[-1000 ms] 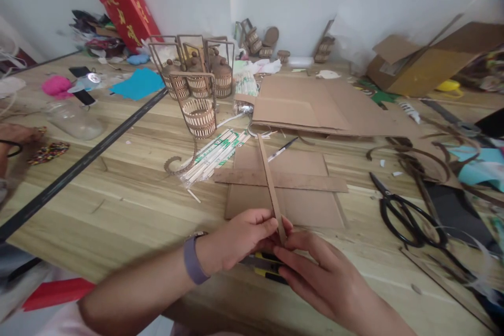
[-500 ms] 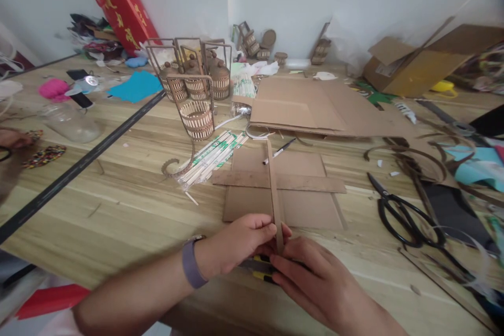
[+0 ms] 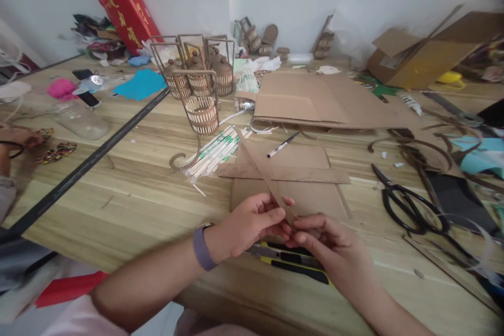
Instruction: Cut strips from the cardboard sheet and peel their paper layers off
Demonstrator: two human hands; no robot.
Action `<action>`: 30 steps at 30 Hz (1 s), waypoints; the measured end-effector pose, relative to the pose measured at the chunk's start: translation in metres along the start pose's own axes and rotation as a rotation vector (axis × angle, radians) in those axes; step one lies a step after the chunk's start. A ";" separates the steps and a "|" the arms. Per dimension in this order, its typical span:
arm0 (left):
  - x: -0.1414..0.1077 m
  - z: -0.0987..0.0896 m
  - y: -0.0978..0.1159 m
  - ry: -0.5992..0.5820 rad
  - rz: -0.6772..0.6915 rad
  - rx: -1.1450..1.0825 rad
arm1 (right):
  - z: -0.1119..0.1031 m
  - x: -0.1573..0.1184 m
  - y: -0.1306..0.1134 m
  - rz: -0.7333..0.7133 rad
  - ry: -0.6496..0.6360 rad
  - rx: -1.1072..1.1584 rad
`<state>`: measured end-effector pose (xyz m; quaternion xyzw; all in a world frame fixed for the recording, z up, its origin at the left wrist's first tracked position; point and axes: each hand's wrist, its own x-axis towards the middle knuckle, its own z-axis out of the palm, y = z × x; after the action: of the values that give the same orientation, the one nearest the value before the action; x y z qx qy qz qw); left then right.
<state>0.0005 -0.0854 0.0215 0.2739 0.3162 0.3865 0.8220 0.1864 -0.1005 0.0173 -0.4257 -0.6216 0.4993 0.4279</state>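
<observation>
A narrow cardboard strip slants up and to the left from my two hands. My left hand pinches it between thumb and fingers, and my right hand grips its near end with the fingertips. Below them on the table lie yellow-and-black utility knives, partly covered by my hands. Beyond, a wider cardboard strip lies crosswise on a flat cardboard sheet. A pen rests at that sheet's far part.
Black scissors lie at the right. Wrapped sticks and a small slatted basket with a tall handle stand left of centre. Large cardboard sheets lie behind. Another person's hand is at the far left, near a clear jar.
The strip has turned from nearly straight ahead to a leftward slant. My right hand has shifted right and up, uncovering more of the utility knives. The view has moved slightly.
</observation>
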 end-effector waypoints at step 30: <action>0.002 -0.003 -0.005 -0.007 -0.037 0.073 | -0.006 -0.003 -0.008 -0.535 -0.005 -0.704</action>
<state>0.0014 -0.0854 0.0157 0.2994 0.3320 0.3585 0.8195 0.1921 -0.1031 0.0253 -0.3682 -0.8432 0.1298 0.3695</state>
